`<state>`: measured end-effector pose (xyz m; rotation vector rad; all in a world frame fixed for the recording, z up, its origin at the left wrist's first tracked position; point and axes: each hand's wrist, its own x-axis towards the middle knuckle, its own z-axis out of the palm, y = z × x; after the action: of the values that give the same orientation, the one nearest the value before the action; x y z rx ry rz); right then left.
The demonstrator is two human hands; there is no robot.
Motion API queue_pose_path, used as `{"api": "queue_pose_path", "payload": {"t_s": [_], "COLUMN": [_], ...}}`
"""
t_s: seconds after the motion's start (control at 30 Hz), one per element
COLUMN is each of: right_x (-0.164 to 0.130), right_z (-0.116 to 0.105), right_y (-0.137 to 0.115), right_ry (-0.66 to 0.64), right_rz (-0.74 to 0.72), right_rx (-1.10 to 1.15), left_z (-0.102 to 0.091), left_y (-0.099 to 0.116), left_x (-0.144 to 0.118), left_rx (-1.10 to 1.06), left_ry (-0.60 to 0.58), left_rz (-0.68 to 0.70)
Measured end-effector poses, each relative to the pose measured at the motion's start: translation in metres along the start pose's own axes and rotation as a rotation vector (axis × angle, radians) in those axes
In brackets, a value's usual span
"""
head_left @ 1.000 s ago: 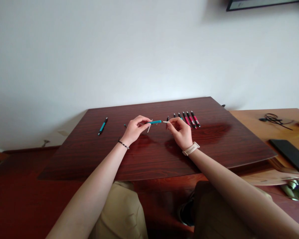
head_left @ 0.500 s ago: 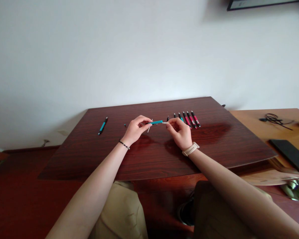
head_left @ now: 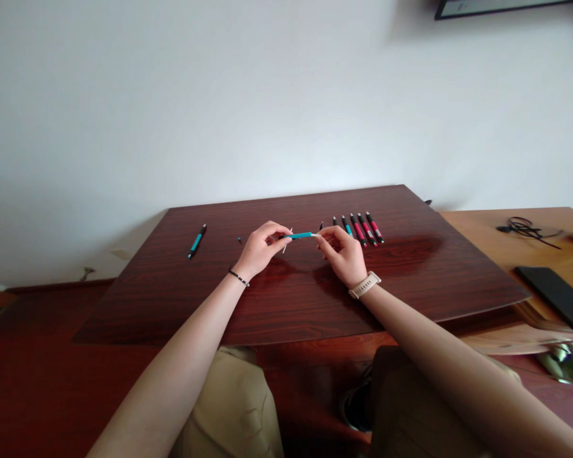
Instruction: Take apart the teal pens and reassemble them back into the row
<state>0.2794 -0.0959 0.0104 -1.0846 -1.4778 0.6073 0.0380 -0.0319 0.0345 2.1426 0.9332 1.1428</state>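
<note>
the left hand (head_left: 260, 248) covers the near end of the teal pen barrel (head_left: 300, 235), so its grip there is hidden; the white piece (head_left: 318, 235) pinched by the right hand (head_left: 346, 254) is too small to identify, and whether it sits inside the barrel cannot be told. a thin white sliver (head_left: 285, 245) under the left fingers is unclear. a tiny dark speck (head_left: 239, 240) on the bench (head_left: 291, 299) is too small to name. the frame (head_left: 501, 7) on the wall is cut off by the top edge
</note>
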Motion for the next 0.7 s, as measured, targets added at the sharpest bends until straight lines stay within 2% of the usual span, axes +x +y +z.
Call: {"api": "queue_pose_path", "payload": {"t_s": [0.3,0.7], "right_x": [0.0003,0.0006], "right_z": [0.0007,0.0003], "right_y": [-0.0001,0.0001], "right_ry": [-0.004,-0.034], "right_rz": [-0.029,-0.025], "right_rx": [-0.026,-0.037], "left_z": [0.0037,0.0038], "left_y": [0.0028,0.0015], "left_x": [0.0001,-0.0006], "left_rx": [0.014,0.040], "left_ry": [-0.004,0.061], "left_rz": [0.035,0.025]}}
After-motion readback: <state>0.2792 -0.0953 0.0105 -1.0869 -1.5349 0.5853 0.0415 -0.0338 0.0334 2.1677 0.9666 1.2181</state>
